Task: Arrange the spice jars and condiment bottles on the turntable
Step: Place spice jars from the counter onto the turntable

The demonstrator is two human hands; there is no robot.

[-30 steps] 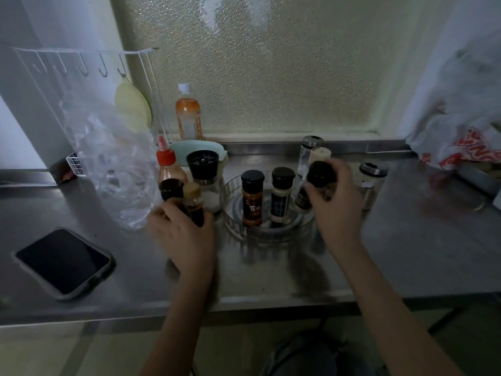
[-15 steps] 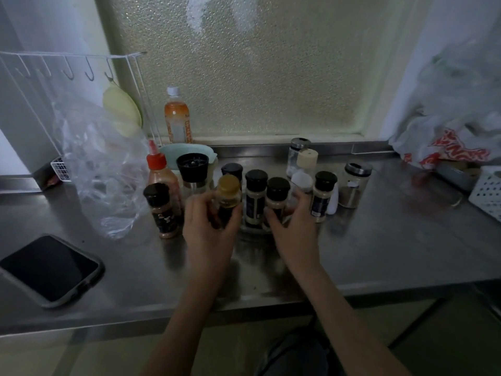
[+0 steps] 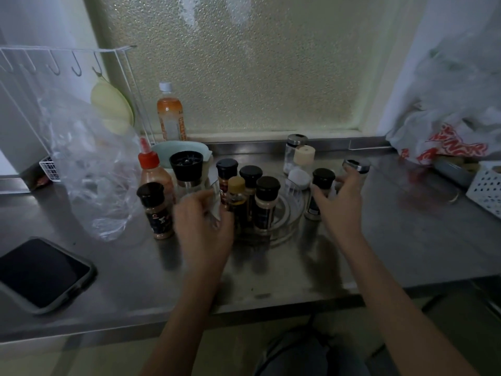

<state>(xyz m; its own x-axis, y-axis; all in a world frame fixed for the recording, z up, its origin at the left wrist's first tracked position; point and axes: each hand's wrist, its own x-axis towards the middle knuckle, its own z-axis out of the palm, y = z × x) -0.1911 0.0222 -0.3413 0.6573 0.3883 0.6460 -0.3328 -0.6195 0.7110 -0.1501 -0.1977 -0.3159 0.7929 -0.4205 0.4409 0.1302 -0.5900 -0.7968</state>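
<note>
A clear turntable (image 3: pixel 287 215) on a steel surface (image 3: pixel 298 267) holds four jars. The left hand (image 3: pixel 203 226), fingers (image 3: pixel 202 195) loosely curled and holding nothing, hovers at its left edge. The right hand's (image 3: pixel 340 204) fingers (image 3: pixel 349 180) spread toward a black-capped spice jar (image 3: pixel 320 194) just beyond the rim. Best gripped low around its body, then lifted clear of its neighbours.

The one camera sat on my head, looking forward and down. It faced the steel counter (image 3: pixel 379 240) closely, frosted window (image 3: pixel 244 63) behind.
</note>
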